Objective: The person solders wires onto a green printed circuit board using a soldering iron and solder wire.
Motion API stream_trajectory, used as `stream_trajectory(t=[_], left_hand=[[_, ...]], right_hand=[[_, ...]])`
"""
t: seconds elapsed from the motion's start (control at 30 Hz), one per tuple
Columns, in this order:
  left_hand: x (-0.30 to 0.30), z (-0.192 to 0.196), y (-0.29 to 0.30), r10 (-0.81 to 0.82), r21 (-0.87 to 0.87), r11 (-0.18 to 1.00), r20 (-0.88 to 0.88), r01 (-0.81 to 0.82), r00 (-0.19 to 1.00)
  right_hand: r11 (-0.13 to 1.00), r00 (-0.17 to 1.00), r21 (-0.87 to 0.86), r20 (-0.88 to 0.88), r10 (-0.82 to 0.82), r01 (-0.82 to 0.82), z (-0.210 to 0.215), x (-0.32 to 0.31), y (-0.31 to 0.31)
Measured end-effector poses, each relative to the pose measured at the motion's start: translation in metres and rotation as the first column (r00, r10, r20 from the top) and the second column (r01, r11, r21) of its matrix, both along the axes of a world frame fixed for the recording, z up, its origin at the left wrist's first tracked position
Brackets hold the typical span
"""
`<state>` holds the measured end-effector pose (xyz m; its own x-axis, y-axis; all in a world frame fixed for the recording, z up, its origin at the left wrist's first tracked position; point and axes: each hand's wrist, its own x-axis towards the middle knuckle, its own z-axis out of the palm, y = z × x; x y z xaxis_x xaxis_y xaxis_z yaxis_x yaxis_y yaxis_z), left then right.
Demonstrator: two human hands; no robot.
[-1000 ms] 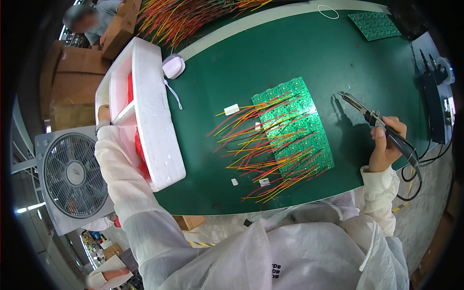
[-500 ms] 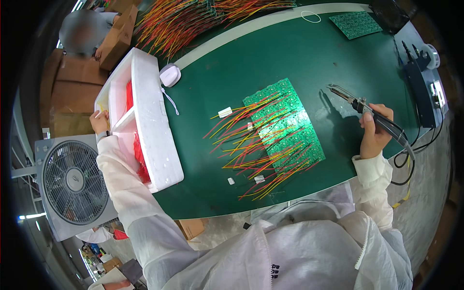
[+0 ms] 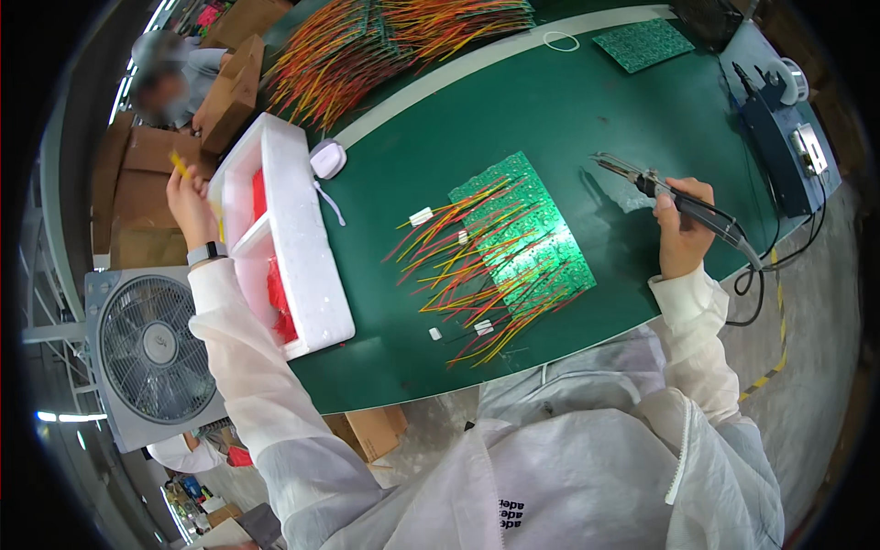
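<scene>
My right hand (image 3: 686,229) is wrapped round a soldering iron (image 3: 642,179), whose metal tip points left above the table. Between that tip and my left arm lies a green circuit board panel (image 3: 550,229), with many red and yellow wires (image 3: 477,261) running off its left side. At the far left, my left hand (image 3: 190,203) is raised beside a white foam box (image 3: 307,275), pinching yellow wires (image 3: 179,163) that stick up from the fingertips. Red wires (image 3: 280,298) lie in the box's compartments.
Bundles of wired boards (image 3: 367,46) lie at the back, and a bare green board (image 3: 642,44) at the back right. A soldering station (image 3: 786,137) stands at the right edge, its cable hanging down. A fan (image 3: 156,348) stands left; a person (image 3: 170,87) is beyond the cartons.
My left hand has come up out of the foam box with yellow wires in its fingers. The right hand still holds the soldering iron; the whole view has shifted slightly.
</scene>
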<state>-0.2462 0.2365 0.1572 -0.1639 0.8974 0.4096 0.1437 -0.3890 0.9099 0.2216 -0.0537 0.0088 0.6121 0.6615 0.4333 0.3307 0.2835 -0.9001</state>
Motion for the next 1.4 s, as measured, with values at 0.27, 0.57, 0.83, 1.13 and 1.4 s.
stream_trajectory(t=[0.27, 0.57, 0.83, 1.13, 1.4], left_hand=[[0.158, -0.008, -0.105, -0.444, -0.068, 0.640, 0.781, 0.765, 0.440], [0.212, -0.101, -0.129, -0.259, -0.218, 0.731, 0.788, 0.646, 0.558], [0.230, -0.111, -0.139, -0.108, -0.310, 0.916, 0.420, 0.254, 0.901], [0.267, -0.124, -0.160, -0.211, 0.146, 0.948, -0.380, 0.284, 0.901], [0.281, -0.148, -0.168, -0.157, 0.087, 0.965, -0.564, 0.247, 0.811]], right_hand=[[1.000, 0.999, 0.013, -0.046, -0.004, 0.005, -0.004, 0.005, -0.002], [0.983, 0.987, 0.154, -0.113, 0.114, -0.096, 0.022, 0.005, 0.040], [0.986, 0.990, 0.134, -0.088, 0.113, -0.101, 0.004, 0.007, 0.087], [0.987, 0.988, 0.021, 0.004, 0.157, -0.157, 0.005, -0.009, 0.074], [0.963, 0.968, 0.108, -0.007, 0.249, -0.247, -0.001, -0.009, 0.061]])
